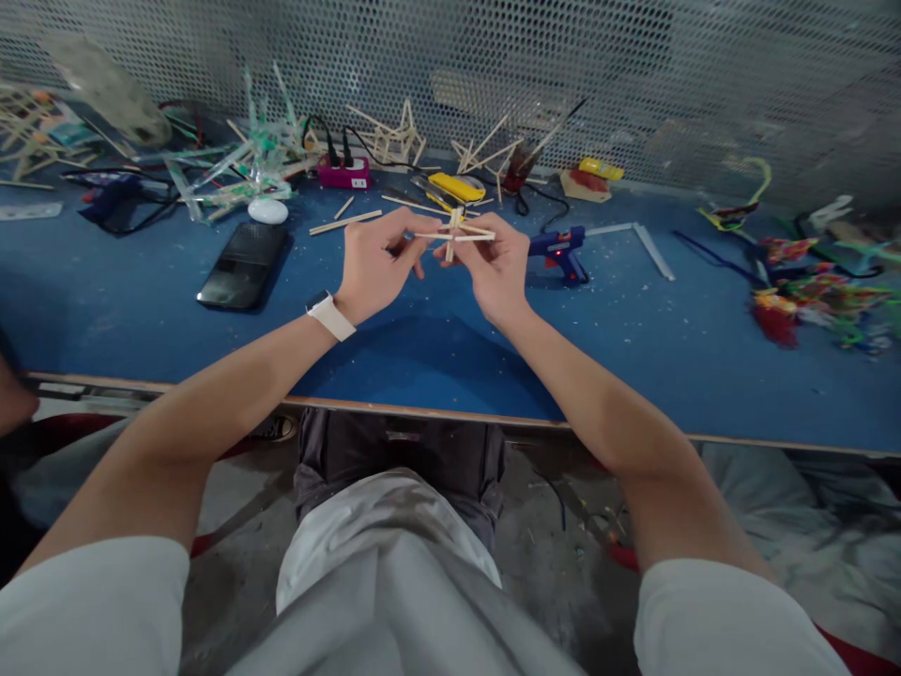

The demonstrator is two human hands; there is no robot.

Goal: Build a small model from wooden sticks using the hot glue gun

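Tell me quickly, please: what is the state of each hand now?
Left hand: closed, pinching the small crossed-stick piece.
Right hand: closed, holding the same piece.

Phone point(243, 266) left of the stick assembly point(454, 230), glue gun point(563, 246) right (table point(436, 366) beneath)

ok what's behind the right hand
Past the right hand, which pinches a wooden stick piece, a blue glue gun shows on the blue table. The hand covers its left end, so the tip can't be seen, nor the tabletop directly behind.
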